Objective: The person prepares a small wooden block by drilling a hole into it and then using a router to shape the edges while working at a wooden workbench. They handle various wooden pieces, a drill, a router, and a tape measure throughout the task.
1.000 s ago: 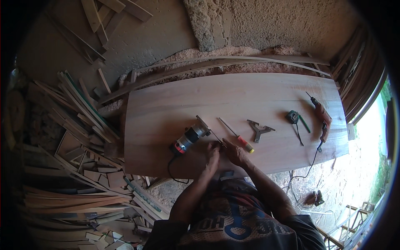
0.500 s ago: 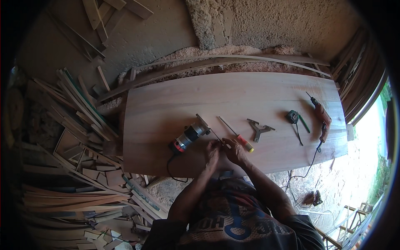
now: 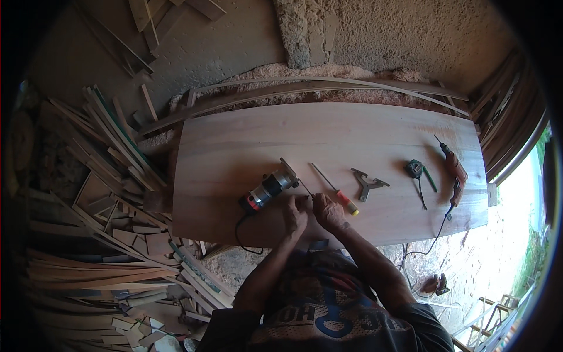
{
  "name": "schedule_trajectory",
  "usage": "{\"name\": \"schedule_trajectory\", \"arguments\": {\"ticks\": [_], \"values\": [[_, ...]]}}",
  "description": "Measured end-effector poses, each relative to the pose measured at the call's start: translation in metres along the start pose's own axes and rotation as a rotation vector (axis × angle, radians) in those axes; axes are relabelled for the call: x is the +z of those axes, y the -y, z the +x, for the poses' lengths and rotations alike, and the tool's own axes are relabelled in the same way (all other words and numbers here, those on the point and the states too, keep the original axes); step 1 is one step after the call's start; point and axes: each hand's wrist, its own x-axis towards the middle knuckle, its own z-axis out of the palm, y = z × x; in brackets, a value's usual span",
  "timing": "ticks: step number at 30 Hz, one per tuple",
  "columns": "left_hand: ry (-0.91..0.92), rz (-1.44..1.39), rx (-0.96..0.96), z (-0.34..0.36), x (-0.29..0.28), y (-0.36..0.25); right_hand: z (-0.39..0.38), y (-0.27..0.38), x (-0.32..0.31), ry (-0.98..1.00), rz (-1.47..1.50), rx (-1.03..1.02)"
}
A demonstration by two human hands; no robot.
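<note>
So the only real change from half a second ago is in the hands. The left hand (image 3: pixel 296 218) has slid a touch toward the trim router (image 3: pixel 268 186), and the right hand (image 3: pixel 330 214) has edged that way too. The whole view has shifted slightly as well, so that's probably the head moving. My read: it's small, fiddly fingertip work, kept right there between the two hands.

The right fingers look pinched around the lower end of a thin rod (image 3: pixel 305 189), whose upper end sits right by the router's base. Fair warning, it's dim and tiny in there, so I can't swear the rod isn't touching the router. The left fingers are curled in close beside the right ones, but no idea whether they're gripping anything.

The router's lying on its side on the bench (image 3: pixel 246 141), left of the hands, with its cord (image 3: pixel 237 233) looping down to the near edge. Nobody's got a hand on its body. Just right of the right hand there's a red and yellow screwdriver (image 3: pixel 346 202), then a Y-shaped metal bracket (image 3: pixel 367 185), a tape measure (image 3: pixel 414 169), a green stick (image 3: pixel 430 179) and a corded drill (image 3: pixel 455 169). Those haven't budged on the wood.
</note>
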Motion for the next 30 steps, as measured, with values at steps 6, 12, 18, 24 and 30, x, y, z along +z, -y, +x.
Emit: {"name": "schedule_trajectory", "arguments": {"ticks": [6, 12, 18, 24, 30], "values": [[0.049, -0.207, -0.08, 0.028, 0.023, 0.047, 0.002, 0.005, -0.002, -0.054, 0.01, -0.052], [0.018, -0.289, 0.064, 0.02, 0.034, 0.089, 0.006, 0.013, -0.006, -0.026, 0.025, -0.024], [0.337, -0.66, -0.639, 0.004, -0.005, 0.04, 0.0, 0.003, -0.004, -0.014, 0.042, 0.021], [0.355, -0.705, -0.733, -0.007, 0.004, 0.019, 0.001, 0.002, -0.007, 0.061, 0.059, 0.052], [0.485, -0.14, 0.063, 0.011, 0.015, 0.08, 0.003, 0.004, -0.011, 0.046, 0.085, 0.006]]}}
